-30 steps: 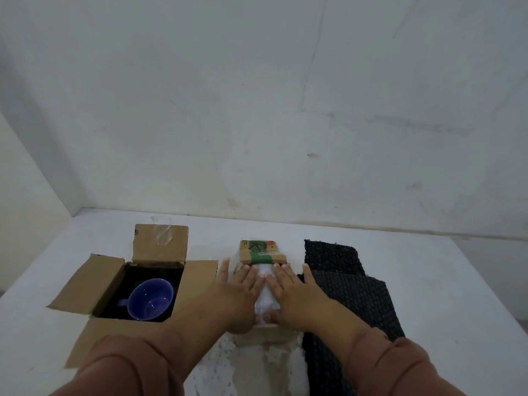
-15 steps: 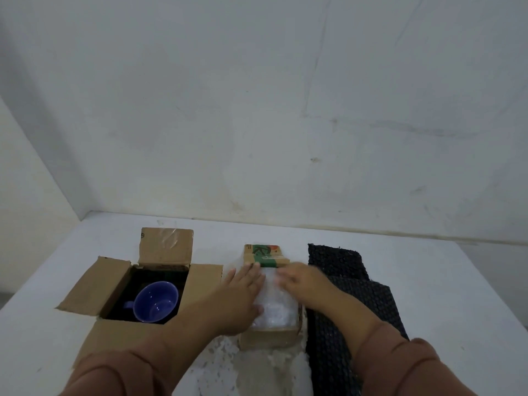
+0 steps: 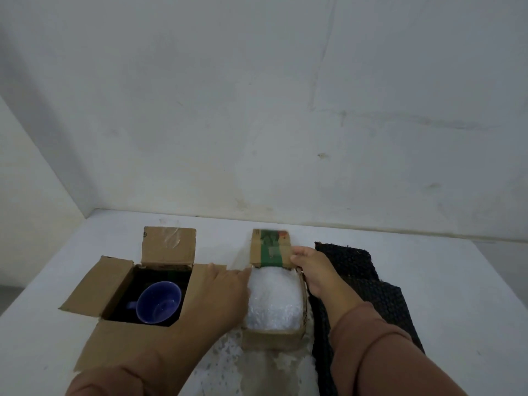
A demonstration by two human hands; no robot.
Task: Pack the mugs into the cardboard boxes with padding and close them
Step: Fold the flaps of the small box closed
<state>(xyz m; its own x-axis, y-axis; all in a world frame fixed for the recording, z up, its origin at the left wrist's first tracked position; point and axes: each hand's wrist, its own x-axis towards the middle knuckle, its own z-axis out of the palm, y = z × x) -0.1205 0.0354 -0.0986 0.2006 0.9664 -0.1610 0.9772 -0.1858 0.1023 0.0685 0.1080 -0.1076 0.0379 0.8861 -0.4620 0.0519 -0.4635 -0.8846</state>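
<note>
Near the table [image 3: 457, 295] left edge the large box [image 3: 114, 284] stands open, blue mug [image 3: 159, 302] inside; left hand [image 3: 225, 292] lies flat, fingers straight against the small box [image 3: 274, 337] holding bubble wrap [image 3: 274, 298]; right hand [image 3: 313, 267] pinches its far flap [image 3: 270, 248]; black padding [image 3: 357, 270] alongside, bare tabletop beyond.

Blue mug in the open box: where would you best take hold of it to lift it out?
I'd pinch the rim of the blue mug from straight above. Its mouth faces up, and the walls of the open box close off every side; the handle sits low toward the left wall, hard to reach.
</note>
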